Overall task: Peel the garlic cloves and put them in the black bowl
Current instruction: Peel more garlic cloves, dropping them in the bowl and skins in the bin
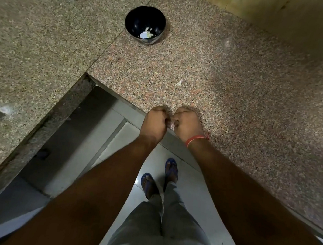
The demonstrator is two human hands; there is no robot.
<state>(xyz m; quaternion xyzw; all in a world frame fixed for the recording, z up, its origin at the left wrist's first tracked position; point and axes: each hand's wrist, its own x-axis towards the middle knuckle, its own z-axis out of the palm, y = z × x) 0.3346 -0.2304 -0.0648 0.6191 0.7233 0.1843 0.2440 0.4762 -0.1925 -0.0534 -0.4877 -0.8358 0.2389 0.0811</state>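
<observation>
Two bare hands meet at the centre of the frame, over the near edge of the speckled pinkish granite counter (240, 74). The left hand (155, 121) and the right hand (186, 122) both have their fingers curled in, pinching a small pale garlic clove (171, 125) between them; only a sliver of it shows. A red thread band (194, 139) circles the right wrist. Toward the upper middle, well apart from the hands, stands the round glossy black bowl (135, 18) with a few white peeled cloves (146, 34) at its bottom. Scraps of papery garlic skin (178, 83) lie on the counter between bowl and hands. Blue sandals (171, 168) show on the floor below. No writing can be read anywhere.
</observation>
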